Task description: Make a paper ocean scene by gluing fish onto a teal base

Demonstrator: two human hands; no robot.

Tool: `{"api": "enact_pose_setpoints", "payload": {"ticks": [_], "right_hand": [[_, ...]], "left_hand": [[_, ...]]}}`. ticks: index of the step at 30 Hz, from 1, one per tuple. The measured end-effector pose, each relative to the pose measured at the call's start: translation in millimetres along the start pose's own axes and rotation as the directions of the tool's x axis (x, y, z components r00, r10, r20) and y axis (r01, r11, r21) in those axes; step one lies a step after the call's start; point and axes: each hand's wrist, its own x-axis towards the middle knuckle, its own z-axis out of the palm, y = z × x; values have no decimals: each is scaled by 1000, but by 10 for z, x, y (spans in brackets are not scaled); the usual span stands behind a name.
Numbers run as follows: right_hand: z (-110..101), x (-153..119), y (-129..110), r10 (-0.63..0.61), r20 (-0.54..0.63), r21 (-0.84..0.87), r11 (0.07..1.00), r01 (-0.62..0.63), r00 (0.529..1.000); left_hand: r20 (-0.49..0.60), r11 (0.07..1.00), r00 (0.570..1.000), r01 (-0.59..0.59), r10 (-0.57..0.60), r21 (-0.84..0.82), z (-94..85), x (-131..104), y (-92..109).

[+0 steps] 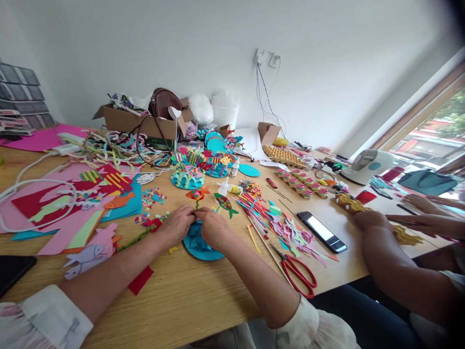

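My left hand (178, 224) and my right hand (214, 227) meet above a round blue paper base (203, 253) with folded blue paper on it. The fingers of both are closed around the lower part of a green fuzzy pipe cleaner (197, 205), though my fingertips partly hide the grip. At its top is a red and orange paper fish (198, 194). Just right of it, a green spotted paper fish (225, 204) stands on another stem, whose foot is behind my right hand. Near my left forearm lies a green pipe cleaner (140, 238).
Paper fish decorations (187, 175) stand behind my hands, beside glue bottles (224, 187). Red scissors (298, 271), a phone (323, 233) and paper scraps (292, 230) lie to the right. Coloured sheets (54, 203) cover the left. A co-worker's hand (372, 220) touches egg-carton pieces.
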Motion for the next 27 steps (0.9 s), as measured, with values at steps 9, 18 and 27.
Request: {"api": "enact_pose_setpoints", "payload": {"ticks": [9,18,27], "right_hand": [[20,34,-17,7,-11,7,1000,-7,1000],[3,0,7,7,-13,21,1000,-7,1000],[-6,-5,28,-10,-29,38,999,11,1000]], "left_hand": [[-8,1000,1000,4,-4,-24,20,-5,-19],[-33,998,999,-37,35,-52,16,-14,-62],[-59,997,998,-31,27,-72,-58,-45,-35]]}}
